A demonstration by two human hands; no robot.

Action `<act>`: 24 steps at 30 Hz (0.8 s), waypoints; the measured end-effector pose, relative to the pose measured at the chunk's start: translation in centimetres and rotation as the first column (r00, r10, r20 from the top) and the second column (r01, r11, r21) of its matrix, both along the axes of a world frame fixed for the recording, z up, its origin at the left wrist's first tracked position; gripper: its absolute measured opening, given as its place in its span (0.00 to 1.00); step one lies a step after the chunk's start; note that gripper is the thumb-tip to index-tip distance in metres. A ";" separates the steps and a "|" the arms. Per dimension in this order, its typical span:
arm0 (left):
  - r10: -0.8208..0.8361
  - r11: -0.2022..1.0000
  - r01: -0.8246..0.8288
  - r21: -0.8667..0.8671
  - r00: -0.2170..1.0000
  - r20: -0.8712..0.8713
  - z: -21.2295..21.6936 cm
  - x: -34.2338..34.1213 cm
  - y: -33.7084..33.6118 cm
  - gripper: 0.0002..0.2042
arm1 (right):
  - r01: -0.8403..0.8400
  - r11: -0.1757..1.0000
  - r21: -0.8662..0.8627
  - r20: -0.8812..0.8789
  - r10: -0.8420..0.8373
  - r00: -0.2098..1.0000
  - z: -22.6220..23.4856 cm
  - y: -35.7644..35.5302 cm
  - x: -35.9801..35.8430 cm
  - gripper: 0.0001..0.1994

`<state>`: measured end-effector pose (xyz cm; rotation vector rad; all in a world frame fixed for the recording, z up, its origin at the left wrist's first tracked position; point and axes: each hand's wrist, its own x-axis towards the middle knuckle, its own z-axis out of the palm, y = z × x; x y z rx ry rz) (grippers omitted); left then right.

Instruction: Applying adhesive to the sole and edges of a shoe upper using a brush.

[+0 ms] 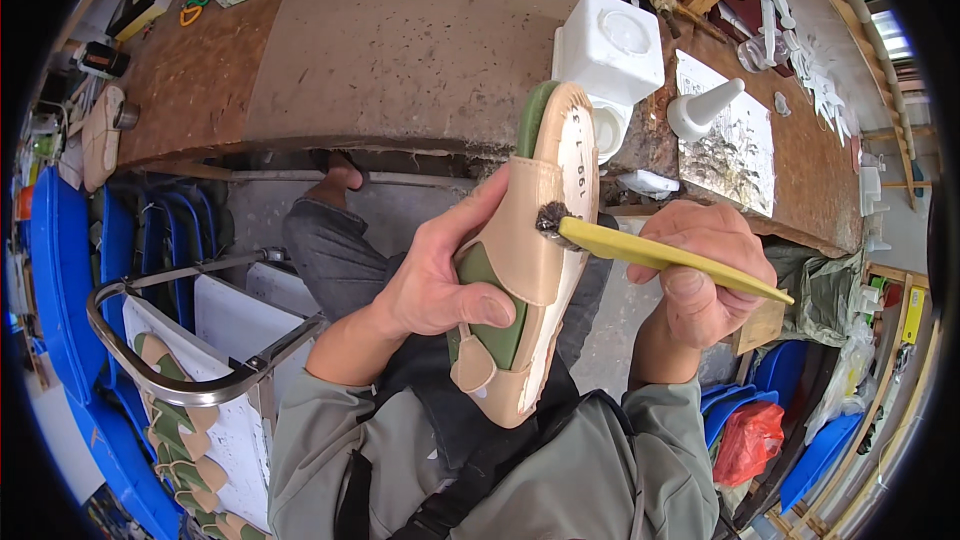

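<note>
A beige sandal upper (530, 215) is fitted over a green shoe last (497, 302), held tilted in front of me with its pale underside turned to the right. My left hand (440, 275) is closed around its left side, the thumb pressing across the green part. In my right hand (710, 265) is a brush (655, 249) with a flat yellow handle, gripped between thumb and fingers. Its dark, clumped bristles touch the margin where the beige strap meets the underside. Parts of my right fingers are hidden behind the handle.
Beyond the sandal stands a brown workbench (370, 55) with a white container (612, 50), a white cone-shaped bottle (705, 110) and a stained white sheet (755, 165). At left are a curved metal rail (215, 390), several beige-green sandals (185, 445) and blue trays (65, 280). A red bag (748, 440) lies right.
</note>
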<state>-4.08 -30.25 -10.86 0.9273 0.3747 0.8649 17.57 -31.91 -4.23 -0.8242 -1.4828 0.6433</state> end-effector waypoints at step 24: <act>0.088 0.991 -0.085 -0.103 0.996 0.020 3.3 1.3 -1.0 0.44 | -0.017 0.986 0.168 0.038 0.011 0.999 -1.7 -2.0 -0.5 0.12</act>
